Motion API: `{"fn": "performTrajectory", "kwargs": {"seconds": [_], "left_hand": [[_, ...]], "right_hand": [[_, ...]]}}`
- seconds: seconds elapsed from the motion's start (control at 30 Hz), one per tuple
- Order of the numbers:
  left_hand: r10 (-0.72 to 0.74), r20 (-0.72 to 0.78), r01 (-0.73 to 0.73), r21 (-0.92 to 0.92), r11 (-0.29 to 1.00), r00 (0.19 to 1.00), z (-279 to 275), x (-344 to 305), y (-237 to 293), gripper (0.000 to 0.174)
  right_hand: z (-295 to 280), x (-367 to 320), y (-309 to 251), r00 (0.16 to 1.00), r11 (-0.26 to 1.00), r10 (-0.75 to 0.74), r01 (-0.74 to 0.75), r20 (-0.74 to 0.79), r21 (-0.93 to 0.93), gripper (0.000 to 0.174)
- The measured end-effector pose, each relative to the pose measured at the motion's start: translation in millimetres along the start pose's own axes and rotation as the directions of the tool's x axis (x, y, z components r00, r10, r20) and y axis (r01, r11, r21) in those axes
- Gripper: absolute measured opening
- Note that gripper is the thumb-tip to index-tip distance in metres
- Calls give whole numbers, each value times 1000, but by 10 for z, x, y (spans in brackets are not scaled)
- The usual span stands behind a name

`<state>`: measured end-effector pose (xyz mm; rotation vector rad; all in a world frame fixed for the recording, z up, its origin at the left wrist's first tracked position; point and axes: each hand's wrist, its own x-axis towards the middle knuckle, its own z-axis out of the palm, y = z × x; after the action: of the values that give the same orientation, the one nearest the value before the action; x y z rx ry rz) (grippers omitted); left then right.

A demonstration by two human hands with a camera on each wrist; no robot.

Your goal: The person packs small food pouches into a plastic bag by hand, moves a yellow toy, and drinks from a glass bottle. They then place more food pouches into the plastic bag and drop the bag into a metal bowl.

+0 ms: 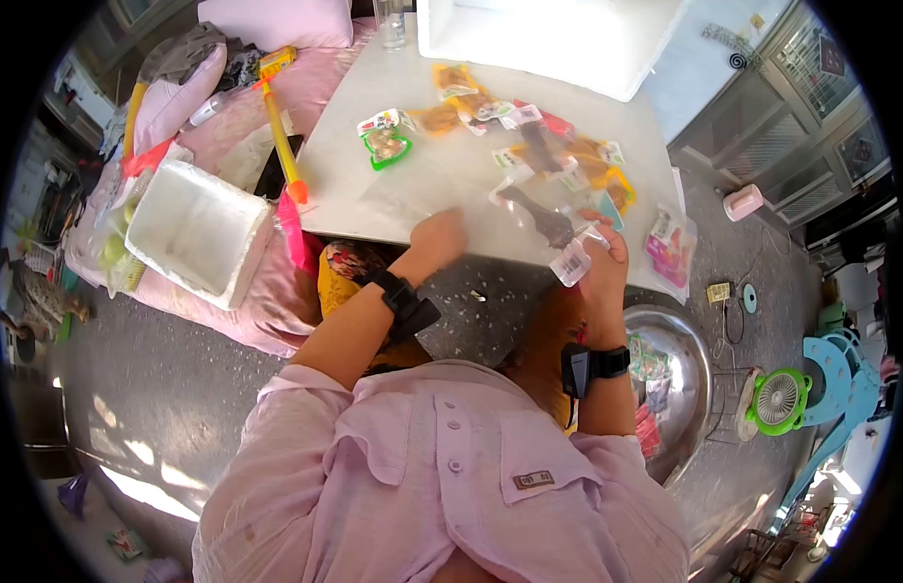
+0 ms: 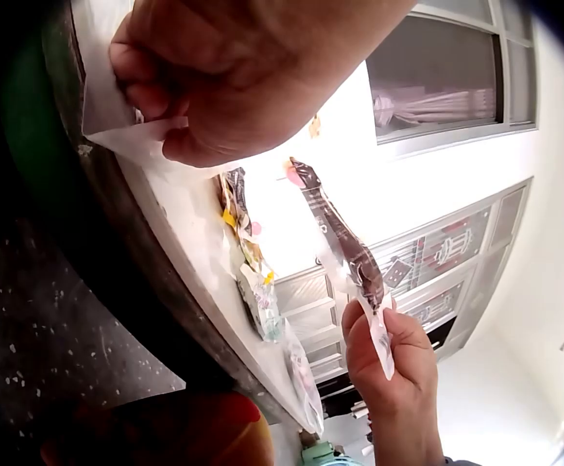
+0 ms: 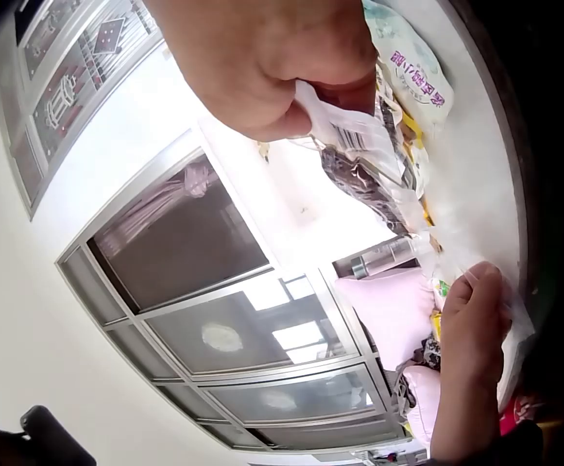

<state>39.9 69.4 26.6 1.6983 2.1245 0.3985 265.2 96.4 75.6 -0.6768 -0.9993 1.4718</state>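
At the near table edge, my left hand [image 1: 440, 236] [image 2: 233, 78] pinches a thin translucent plastic bag [image 2: 117, 136], its fingers curled. To its right, my right hand [image 1: 604, 267] [image 3: 282, 58] grips the clear, barcoded end of a sealed pack [image 1: 541, 218] [image 2: 345, 238] with dark brown food inside. In the left wrist view this pack is raised and tilted, its dark part clear of the hand. Beyond it on the table [image 1: 349, 199] are several orange-yellow packs [image 1: 439, 120], another dark pack [image 1: 539, 146] and a green-edged pack [image 1: 385, 146].
A large white foam box [image 1: 549, 44] stands at the table's far side, beside a glass [image 1: 391, 27]. Pink packs [image 1: 670, 243] lie at the right edge. A smaller foam box [image 1: 199, 228] is on the bed at left; a metal basin [image 1: 680, 364] stands at lower right.
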Motion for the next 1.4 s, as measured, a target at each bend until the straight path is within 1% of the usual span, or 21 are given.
{"fn": "performTrajectory", "kwargs": {"seconds": [0.03, 0.1, 0.17, 0.27, 0.43, 0.57, 0.63, 0.67, 0.87, 0.9, 0.93, 0.97, 1.03, 1.07, 1.1, 1.13, 1.17, 1.23, 1.27, 1.33, 1.4], "left_hand": [[-7, -10, 7, -14, 1000, 1000, 10, 5, 9, 16], [-20, -31, 18, -42, 999, 999, 33, 16, 24, 18], [-11, -92, 0, -121, 993, 996, 70, 24, 8, 20], [-3, -25, -2, -205, 979, 1000, -34, -7, 47, 22], [68, -44, -76, -197, 977, 997, 31, -44, 47, 22], [365, -234, -331, 174, 928, 901, 211, 10, -116, 16], [139, -354, -207, -162, 965, 925, 187, -57, -2, 17], [149, -334, -208, -149, 967, 931, 209, -66, 9, 17], [184, -352, -243, -129, 962, 918, 271, -142, 63, 16], [179, -356, -235, -122, 964, 917, 283, -125, 67, 16], [183, -307, -224, -105, 969, 934, 241, -133, 68, 16], [175, -223, -208, -135, 969, 959, 56, -215, 172, 17], [254, -372, -304, -82, 949, 893, 182, -161, 87, 14], [244, -347, -284, -66, 957, 905, 190, -152, 89, 16], [259, -348, -306, -87, 948, 901, 176, -156, 102, 20], [282, -345, -313, -35, 949, 895, 246, -97, 18, 24], [297, -349, -313, 10, 950, 889, 266, -84, 0, 26], [285, -303, -283, 52, 958, 909, 305, -31, -55, 28], [311, -295, -297, 92, 951, 904, 274, -54, -41, 29], [309, -289, -285, 125, 950, 906, 274, -72, -47, 29], [274, -261, -253, 114, 961, 926, 265, -71, -28, 30]], "right_hand": [[34, -46, -72, 998, 994, 31, -36, 50, 105, 20], [-70, -6, -177, 927, 998, 65, -56, 370, -35, 20], [-176, -5, -69, 908, 986, 82, -14, 410, -167, 20], [-290, -65, 404, 991, 894, -46, 96, 125, -437, 20], [-118, -28, 376, 976, 929, 212, -217, -49, -301, 23], [-163, 8, 417, 959, 933, 280, -282, -39, -224, 26], [-287, 62, 562, 968, 946, 252, -246, 2, -211, 27], [-316, 84, 644, 958, 956, 283, -286, -42, -63, 26], [58, 15, 685, 945, 943, 324, -320, -33, 92, 26], [-8, 81, 893, 950, 951, 304, -298, -76, 80, 28], [-166, 167, 1034, 962, 959, 266, -270, 60, 82, 31], [-40, 61, 864, 967, 977, 212, -212, 142, -18, 30], [-155, 202, 1225, 982, 932, -16, 83, 188, -352, 32], [76, 78, 926, 998, 870, 9, 25, 67, -493, 32], [-63, 240, 1236, 989, 711, 147, -115, -13, -694, 29], [23, 222, 1130, 956, 521, -208, 286, 206, -804, 27], [5, 281, 1193, 966, 522, -138, 258, 219, -813, 27], [-92, 484, 1660, 873, 147, -225, 470, 433, -870, 27], [-81, 425, 1494, 935, 244, -32, 350, 353, -904, 26], [124, 346, 951, 909, 373, 355, 78, 220, -925, 26], [-168, 624, 1620, 879, 354, 71, 421, 472, -835, 24]]}}
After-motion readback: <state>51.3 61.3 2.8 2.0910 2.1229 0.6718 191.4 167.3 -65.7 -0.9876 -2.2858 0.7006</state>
